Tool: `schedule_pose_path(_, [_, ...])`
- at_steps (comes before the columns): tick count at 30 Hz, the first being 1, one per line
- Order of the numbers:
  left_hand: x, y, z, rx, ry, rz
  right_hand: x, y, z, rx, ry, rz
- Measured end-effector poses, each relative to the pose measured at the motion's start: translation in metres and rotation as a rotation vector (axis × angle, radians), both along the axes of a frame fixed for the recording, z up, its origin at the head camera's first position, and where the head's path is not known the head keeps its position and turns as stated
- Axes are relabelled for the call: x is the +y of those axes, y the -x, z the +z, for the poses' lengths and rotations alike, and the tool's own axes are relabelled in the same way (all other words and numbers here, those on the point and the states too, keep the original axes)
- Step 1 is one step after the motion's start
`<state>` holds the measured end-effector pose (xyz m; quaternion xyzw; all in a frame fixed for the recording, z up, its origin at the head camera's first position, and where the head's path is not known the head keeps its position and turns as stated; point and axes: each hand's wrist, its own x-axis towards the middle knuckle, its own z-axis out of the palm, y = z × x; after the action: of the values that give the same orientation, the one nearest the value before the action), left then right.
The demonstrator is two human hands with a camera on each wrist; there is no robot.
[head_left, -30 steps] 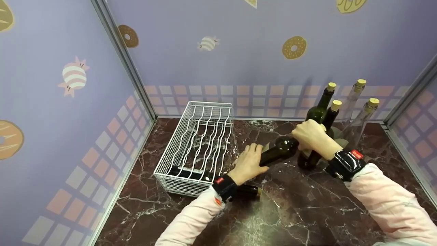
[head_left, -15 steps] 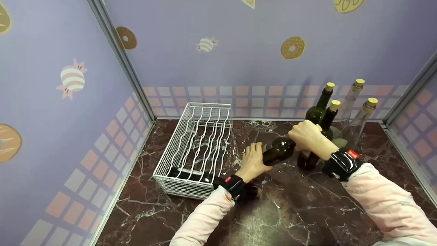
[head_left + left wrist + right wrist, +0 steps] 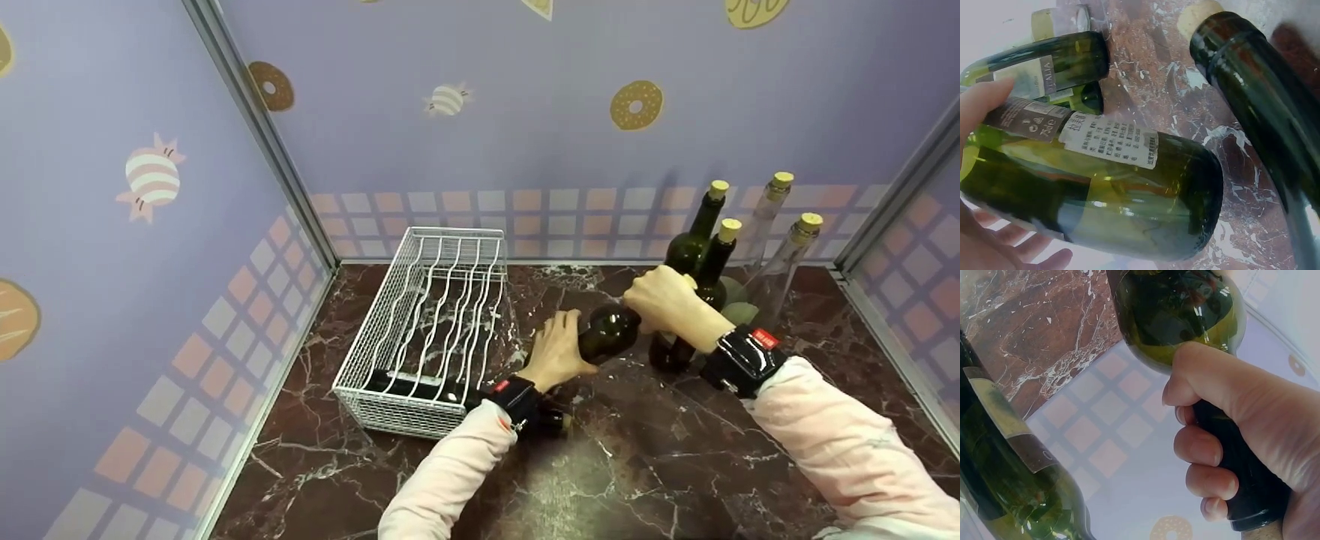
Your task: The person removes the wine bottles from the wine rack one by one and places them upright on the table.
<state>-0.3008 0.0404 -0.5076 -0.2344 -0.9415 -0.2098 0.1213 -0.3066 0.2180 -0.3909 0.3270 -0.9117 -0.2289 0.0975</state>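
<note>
A dark green wine bottle [image 3: 609, 335] is held between both hands, tilted off upright. My right hand [image 3: 664, 298] grips its neck, fingers wrapped just below the cork, as the right wrist view shows. Around the bottle's body [image 3: 1117, 180] my left hand [image 3: 556, 349] is curved, thumb on one side and fingers on the other. Left of the hands stands a white wire rack [image 3: 397, 409] with wavy bars. One dark bottle [image 3: 409, 384] lies inside its near end. The neck of another dark bottle [image 3: 553, 422] pokes out beneath my left wrist.
Right of the hands stand two corked green bottles [image 3: 694, 244] and two clear corked bottles [image 3: 780, 270]. The marble-patterned tabletop [image 3: 600, 480] meets a purple back wall [image 3: 525, 150] and side walls. A wristband is worn on each wrist.
My left hand has shifted slightly right along the held bottle. The bottle has turned, so less of its length shows in the head view. Standing bottles stay put.
</note>
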Motion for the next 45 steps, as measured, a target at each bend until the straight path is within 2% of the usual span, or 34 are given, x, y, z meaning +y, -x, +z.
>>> schedule_pose_path(5, [-0.001,0.003,-0.004,0.011,-0.006,-0.049,-0.001,-0.001,-0.002,0.004,-0.011,0.006])
schedule_pose_path(10, [-0.002,0.004,-0.007,-0.048,-0.032,-0.109,-0.001,-0.001,-0.004,-0.003,-0.012,0.004])
schedule_pose_path(14, [-0.002,0.005,-0.008,-0.099,-0.077,-0.129,-0.001,-0.001,-0.004,-0.022,-0.012,-0.012])
schedule_pose_path(18, [-0.002,0.006,-0.008,-0.106,-0.099,-0.134,-0.001,-0.001,-0.002,-0.030,-0.021,-0.017])
schedule_pose_path(23, [0.000,0.007,-0.009,-0.097,-0.118,-0.138,0.000,-0.002,-0.002,-0.021,-0.018,-0.005])
schedule_pose_path(27, [0.001,0.007,-0.011,-0.102,-0.171,-0.137,0.000,-0.003,-0.003,-0.017,-0.016,-0.003])
schedule_pose_path(32, [0.004,0.010,-0.014,-0.089,-0.222,-0.101,0.000,-0.003,-0.005,-0.003,0.004,-0.011])
schedule_pose_path(40, [0.006,0.011,-0.019,-0.039,-0.220,-0.051,0.002,-0.005,-0.009,0.041,0.061,0.021])
schedule_pose_path(45, [0.005,0.011,-0.021,-0.030,-0.233,-0.049,0.002,-0.008,-0.008,0.033,0.102,0.057])
